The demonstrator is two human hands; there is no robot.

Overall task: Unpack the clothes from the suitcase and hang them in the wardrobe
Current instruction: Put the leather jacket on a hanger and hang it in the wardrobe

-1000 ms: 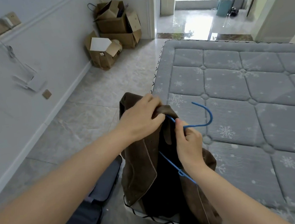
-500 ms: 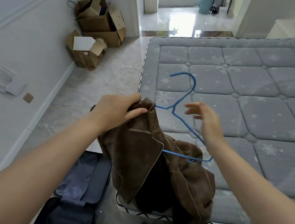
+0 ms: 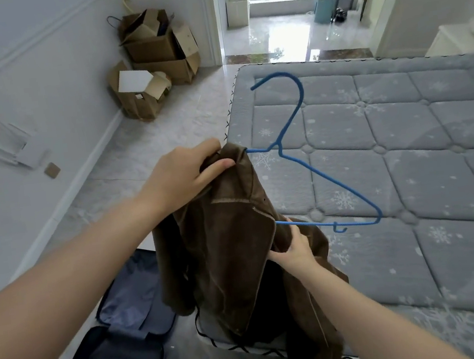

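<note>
1 open dark-blue suitcase (image 3: 113, 352) sits on the floor below the left hand (image 3: 181, 177). 2 hands are apart on 1 soft brown jacket (image 3: 233, 254): the left grips its collar up top, and the right hand (image 3: 293, 250) now pinches a lower fold instead of hovering open. 1 thin blue wire hanger (image 3: 328, 180), tucked into the collar, sticks out beyond them over the quilted snowflake mattress (image 3: 421, 156). Past the left hand are stacked cardboard boxes (image 3: 155, 61).

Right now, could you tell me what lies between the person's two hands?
In the head view, the brown jacket spans that stretch: the left hand grips its collar, the right hand grips it lower down, beside the blue hanger.
</note>
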